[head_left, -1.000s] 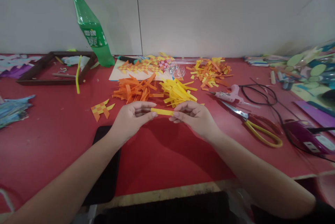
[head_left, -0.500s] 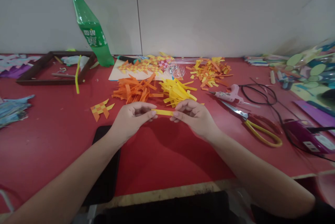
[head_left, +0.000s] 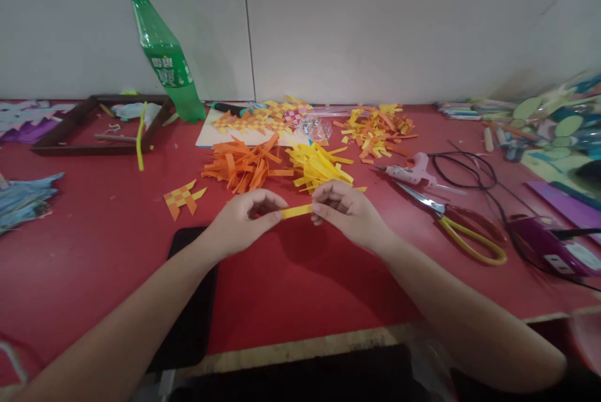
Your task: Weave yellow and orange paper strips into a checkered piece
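A short yellow paper strip is stretched between my two hands above the red table. My left hand pinches its left end between thumb and fingers. At the other end, my right hand grips it the same way, a little higher, so the strip tilts up to the right. Just beyond my hands lie a heap of orange paper strips and a heap of yellow paper strips. Left of my left hand rests a small woven paper fish in orange and yellow.
Scissors and a pink glue gun with a black cord lie to the right. A dark phone-like slab sits under my left forearm. Behind stand a green bottle, a brown frame and a pile of paper scraps.
The strip's left end has dropped with my left hand, which has moved slightly down and right. The strip now slants up to the right. My right hand has hardly moved.
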`<state>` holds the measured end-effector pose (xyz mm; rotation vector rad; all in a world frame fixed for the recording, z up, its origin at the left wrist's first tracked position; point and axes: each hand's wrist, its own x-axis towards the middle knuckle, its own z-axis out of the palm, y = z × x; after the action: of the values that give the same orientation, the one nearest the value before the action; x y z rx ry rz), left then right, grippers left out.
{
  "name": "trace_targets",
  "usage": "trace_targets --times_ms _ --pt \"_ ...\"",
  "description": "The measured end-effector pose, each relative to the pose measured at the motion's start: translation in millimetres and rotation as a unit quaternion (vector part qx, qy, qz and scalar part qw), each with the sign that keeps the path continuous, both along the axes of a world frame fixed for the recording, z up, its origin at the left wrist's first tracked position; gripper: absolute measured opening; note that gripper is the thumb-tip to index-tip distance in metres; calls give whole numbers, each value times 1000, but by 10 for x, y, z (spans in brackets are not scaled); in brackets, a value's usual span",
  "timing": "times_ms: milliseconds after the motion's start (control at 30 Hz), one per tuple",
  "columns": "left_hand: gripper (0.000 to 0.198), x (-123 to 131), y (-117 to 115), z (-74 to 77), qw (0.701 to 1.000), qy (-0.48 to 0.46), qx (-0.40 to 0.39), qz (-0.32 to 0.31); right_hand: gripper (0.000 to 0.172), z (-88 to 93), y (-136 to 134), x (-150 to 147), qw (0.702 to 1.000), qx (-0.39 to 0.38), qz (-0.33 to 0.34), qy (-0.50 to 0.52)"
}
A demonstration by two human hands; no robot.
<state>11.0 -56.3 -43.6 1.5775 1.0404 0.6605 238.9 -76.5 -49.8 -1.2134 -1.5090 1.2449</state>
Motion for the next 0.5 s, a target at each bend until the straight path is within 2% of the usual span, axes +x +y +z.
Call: trace_targets --times_ms 167,267,333,400,500 --pt "28 18 -90 -7 994 51 26 -94 11 -23 -5 -12 994 38 49 -89" --pt "23 24 -120 -22 992 56 23 -113 13 -12 -33 -33 990 48 74 -112" --pt "18 34 -119 -23 992 62 31 -105 13 0 -33 -23 983 90 67 -148" --pt "16 49 -110 -15 993 69 39 -86 12 7 -5 23 962 176 5 -210" --pt "16 72 -103 -3 996 71 18 -54 11 -10 86 150 892 293 -136 -316"
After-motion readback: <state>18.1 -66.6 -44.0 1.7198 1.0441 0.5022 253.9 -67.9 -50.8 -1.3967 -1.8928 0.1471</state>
